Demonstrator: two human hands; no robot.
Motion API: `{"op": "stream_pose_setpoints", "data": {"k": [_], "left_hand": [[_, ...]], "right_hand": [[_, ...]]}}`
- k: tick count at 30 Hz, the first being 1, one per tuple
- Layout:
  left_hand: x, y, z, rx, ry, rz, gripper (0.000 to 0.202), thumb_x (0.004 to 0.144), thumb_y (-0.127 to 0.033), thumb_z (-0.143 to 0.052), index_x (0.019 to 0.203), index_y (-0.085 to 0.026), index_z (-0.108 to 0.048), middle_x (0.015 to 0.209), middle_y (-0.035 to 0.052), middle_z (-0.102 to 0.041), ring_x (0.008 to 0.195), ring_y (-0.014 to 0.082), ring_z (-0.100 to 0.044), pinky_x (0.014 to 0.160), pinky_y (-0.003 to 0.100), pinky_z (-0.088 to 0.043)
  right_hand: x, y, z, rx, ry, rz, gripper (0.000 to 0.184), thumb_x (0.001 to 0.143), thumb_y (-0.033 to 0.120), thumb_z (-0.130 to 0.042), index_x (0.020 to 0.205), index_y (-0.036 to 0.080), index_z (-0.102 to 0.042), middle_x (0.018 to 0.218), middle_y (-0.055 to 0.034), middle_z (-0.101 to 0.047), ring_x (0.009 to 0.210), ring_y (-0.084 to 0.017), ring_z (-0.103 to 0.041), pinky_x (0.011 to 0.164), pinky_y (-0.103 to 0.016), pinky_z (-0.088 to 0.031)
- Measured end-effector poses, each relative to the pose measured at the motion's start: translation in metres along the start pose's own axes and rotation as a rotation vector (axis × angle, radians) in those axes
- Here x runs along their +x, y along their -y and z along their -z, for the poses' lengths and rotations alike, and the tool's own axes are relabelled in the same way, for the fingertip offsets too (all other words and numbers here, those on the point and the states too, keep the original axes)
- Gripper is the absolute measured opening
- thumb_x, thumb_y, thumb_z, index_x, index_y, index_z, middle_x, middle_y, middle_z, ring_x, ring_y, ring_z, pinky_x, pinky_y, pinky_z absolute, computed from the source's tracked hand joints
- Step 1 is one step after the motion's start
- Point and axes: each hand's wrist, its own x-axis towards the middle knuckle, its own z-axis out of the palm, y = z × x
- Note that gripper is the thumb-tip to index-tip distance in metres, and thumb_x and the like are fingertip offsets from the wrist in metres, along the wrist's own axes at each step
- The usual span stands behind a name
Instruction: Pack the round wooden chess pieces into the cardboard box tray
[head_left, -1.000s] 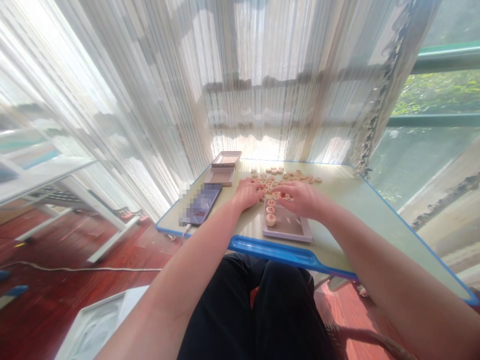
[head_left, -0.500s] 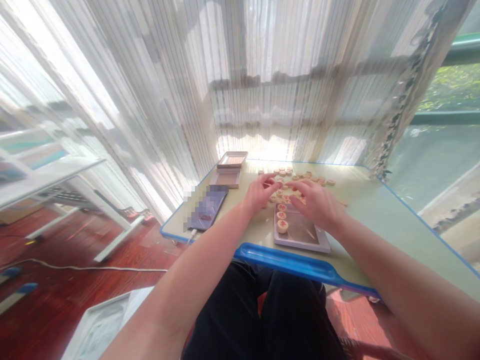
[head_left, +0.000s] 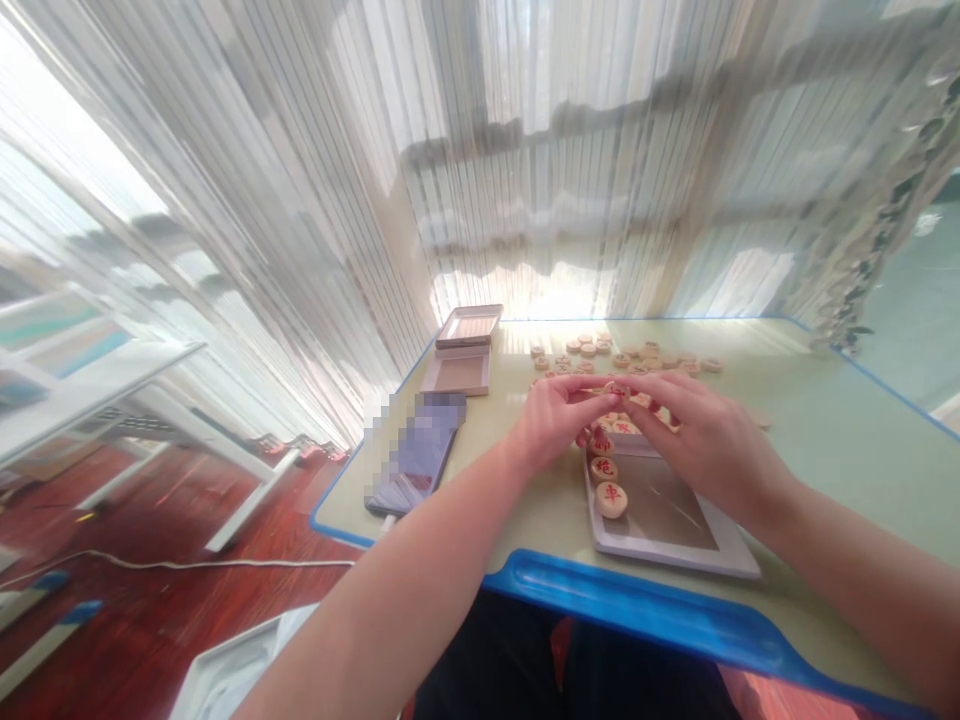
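Both my hands meet above the far edge of a shallow box tray (head_left: 660, 553). A round Chinese chess piece (head_left: 616, 390) with a red character is pinched between the fingertips of my left hand (head_left: 566, 412) and my right hand (head_left: 694, 420). Along the tray's left side stand three red-marked pieces in a column; the nearest piece (head_left: 612, 499) and the middle piece (head_left: 604, 468) show fully, while my left fingers partly cover the far one. More red-marked pieces lie just beyond the tray, partly hidden by my hands.
Several loose pieces (head_left: 587, 349) lie scattered toward the table's far side. At left are an open box (head_left: 456, 372), another box part (head_left: 470, 326) behind it, and a phone (head_left: 420, 455) with a cable. A blue trough (head_left: 637, 605) lines the table's near edge.
My hands have come together, and both now touch one chess piece. The view has shifted closer to the table, so the tray appears larger. Three pieces remain along the tray's left side.
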Motion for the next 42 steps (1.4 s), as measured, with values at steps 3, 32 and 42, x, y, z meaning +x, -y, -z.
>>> {"op": "stream_pose_setpoints", "data": {"k": [3,32,42], "left_hand": [[0.002,0.001,-0.002,0.011,-0.005,-0.002,0.041,0.074,-0.044,-0.066,0.102,-0.013,-0.068,0.080,0.0066,-0.070,0.047,0.0069,-0.055,0.037,0.016,-0.039],[-0.006,-0.010,-0.006,0.057,0.032,-0.072,0.040,0.080,-0.048,-0.058,0.103,-0.015,-0.061,0.081,0.0075,-0.070,0.057,0.0140,-0.066,0.043,0.019,-0.045],[-0.011,-0.019,0.019,0.852,-0.476,-0.396,0.023,0.086,-0.025,-0.046,0.096,-0.018,-0.066,0.091,0.0058,-0.070,0.077,0.0148,-0.064,0.073,0.026,-0.050]], "right_hand": [[-0.001,0.000,0.000,0.005,-0.040,-0.022,0.027,0.088,0.035,-0.048,0.105,0.024,-0.065,0.097,-0.0064,-0.070,0.084,-0.024,-0.066,0.071,-0.037,-0.052],[-0.003,0.001,0.005,-0.011,-0.234,0.097,0.026,0.082,0.029,-0.059,0.108,0.026,-0.063,0.099,-0.0057,-0.068,0.092,-0.023,-0.064,0.082,-0.038,-0.052],[-0.005,0.000,0.043,0.167,0.403,-0.079,0.018,0.078,0.032,-0.058,0.088,0.025,-0.071,0.085,-0.0020,-0.072,0.072,-0.018,-0.065,0.064,-0.030,-0.052]]}}
